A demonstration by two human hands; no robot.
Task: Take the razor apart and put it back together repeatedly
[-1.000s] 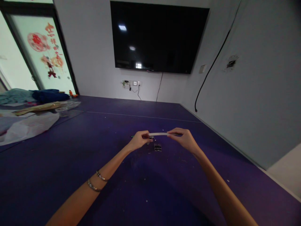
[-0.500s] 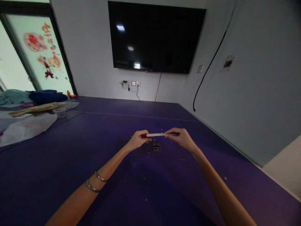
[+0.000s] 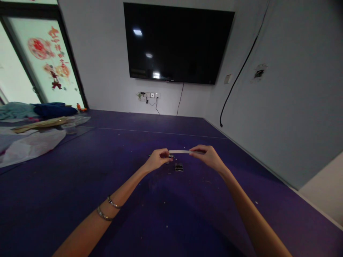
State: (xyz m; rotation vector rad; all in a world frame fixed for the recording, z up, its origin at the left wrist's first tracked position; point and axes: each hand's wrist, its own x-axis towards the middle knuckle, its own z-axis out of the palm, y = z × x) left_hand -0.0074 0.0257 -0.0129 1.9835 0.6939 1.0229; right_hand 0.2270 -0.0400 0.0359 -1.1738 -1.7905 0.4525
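Note:
A thin white strip (image 3: 179, 151) spans the gap between my two hands, a little bowed. My left hand (image 3: 157, 159) is closed at the strip's left end, fingers and thumb curled round it. At the right end my right hand (image 3: 207, 156) pinches the strip between fingertips and thumb. Close to my left fingertips shows a small shiny metallic piece (image 3: 171, 156); whether it is held or lies behind, I cannot tell. Just below the strip, a small dark boxy object (image 3: 179, 167) rests on the purple surface (image 3: 160, 221).
Light specks dot the purple surface. At left lie white plastic sheeting (image 3: 34, 146), a clear cup (image 3: 69, 128) and folded blue cloth (image 3: 53, 110). A black cable (image 3: 235, 80) hangs along the right wall, and a television (image 3: 179, 43) is mounted ahead.
The strip's left end has risen slightly, and the strip now bows a little more. The metallic piece by my left fingertips shows more clearly. Both hands stay nearly in place.

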